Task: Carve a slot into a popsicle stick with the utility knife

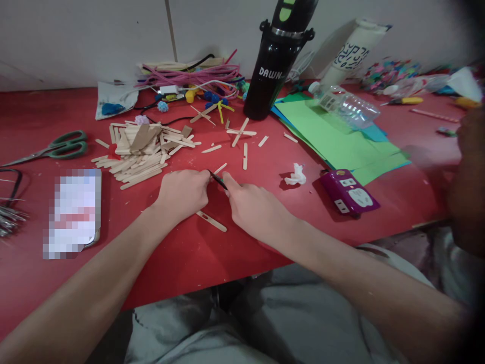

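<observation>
Bare forearms (348,265) slope in from the lower corners. At mid-frame I see the right hand (259,207) pinching a thin black object (219,180); the left hand (182,192) is curled closed, contents hidden. The object's long axis slants upper left to lower right, leading end unclear. I'd brace both hands against the red table (197,258).

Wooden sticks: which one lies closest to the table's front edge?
The slotted stick next to the left hand, on its near side; the other visible sticks lie farther back, toward the wall.
</observation>
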The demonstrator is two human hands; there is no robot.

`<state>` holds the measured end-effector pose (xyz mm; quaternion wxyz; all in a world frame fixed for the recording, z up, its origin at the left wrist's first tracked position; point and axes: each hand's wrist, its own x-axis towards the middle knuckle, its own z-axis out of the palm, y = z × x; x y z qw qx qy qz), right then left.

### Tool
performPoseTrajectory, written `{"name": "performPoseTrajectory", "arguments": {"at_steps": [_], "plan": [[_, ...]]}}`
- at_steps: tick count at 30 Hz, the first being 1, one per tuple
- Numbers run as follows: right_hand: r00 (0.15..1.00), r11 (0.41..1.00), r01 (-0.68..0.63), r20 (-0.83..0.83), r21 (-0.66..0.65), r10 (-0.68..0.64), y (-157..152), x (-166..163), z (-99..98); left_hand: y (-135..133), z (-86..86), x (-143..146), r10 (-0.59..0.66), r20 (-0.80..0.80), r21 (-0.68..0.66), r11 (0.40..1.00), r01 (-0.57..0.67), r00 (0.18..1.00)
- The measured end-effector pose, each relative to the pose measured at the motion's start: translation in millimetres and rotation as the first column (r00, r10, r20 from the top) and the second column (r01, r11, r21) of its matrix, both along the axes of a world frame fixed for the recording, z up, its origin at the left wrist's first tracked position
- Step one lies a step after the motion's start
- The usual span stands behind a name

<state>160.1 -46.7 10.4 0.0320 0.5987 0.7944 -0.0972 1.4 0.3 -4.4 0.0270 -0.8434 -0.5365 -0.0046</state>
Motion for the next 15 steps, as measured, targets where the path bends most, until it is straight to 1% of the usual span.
{"name": "performPoseTrajectory", "arguments": {"at_steps": [7,12,15], "plan": [[1.000,1.000,0.003,0.023,0.015,-0.003,-5.4,4.1,-1.5,-1.1,-1.2,0.5,0.028,0.042,-0.016,0.999,-0.028,0.999],[0.997,1.000,-0.001,0.071,0.014,0.000,-8.1,2.5,0.9,-1.8,-2.5,-0.1,0.036,0.064,-0.011,0.999,-0.036,0.997],[0.999,1.000,0.010,0.048,-0.002,-0.010,-11.3,0.8,3.9,-1.1,-3.8,-0.8,0.022,0.074,-0.022,1.000,-0.021,0.997]]}}
